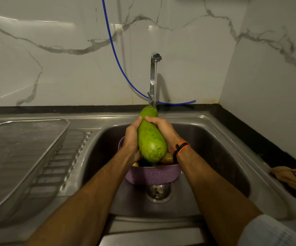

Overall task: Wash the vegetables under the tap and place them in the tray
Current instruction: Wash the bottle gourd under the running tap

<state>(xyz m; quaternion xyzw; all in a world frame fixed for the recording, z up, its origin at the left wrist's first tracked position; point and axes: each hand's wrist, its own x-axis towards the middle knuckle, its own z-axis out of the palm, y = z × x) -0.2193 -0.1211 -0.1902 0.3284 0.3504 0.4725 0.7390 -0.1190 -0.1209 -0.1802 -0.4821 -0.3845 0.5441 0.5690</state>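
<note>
Running from the tap (154, 71), a thin stream of water lands on the far, narrow end of a large green bottle gourd (151, 137), seen from the head camera. The gourd is held lengthwise over the steel sink (214, 144), its thick end toward the person and its slim end under the spout. The left hand (132, 137) grips the gourd's left flank, fingers curled round it with the thumb on top near the neck. The right hand (163, 129) grips the right flank, fingers wrapped over the narrow part just below the water. The right wrist wears an orange and black band (180, 148).

Directly beneath the gourd, a purple perforated basket (154, 175) sits in the sink bowl, just behind the drain (158, 192). More vegetables lie in it, mostly hidden by the gourd; a yellowish-brown one (167, 158) shows at the right.

On the draining board to the left rests a metal mesh tray (19, 157), well apart from the gourd. A blue hose (116, 55) hangs down the marble wall behind the tap. A tan cloth (294, 178) lies on the counter at the right edge.
</note>
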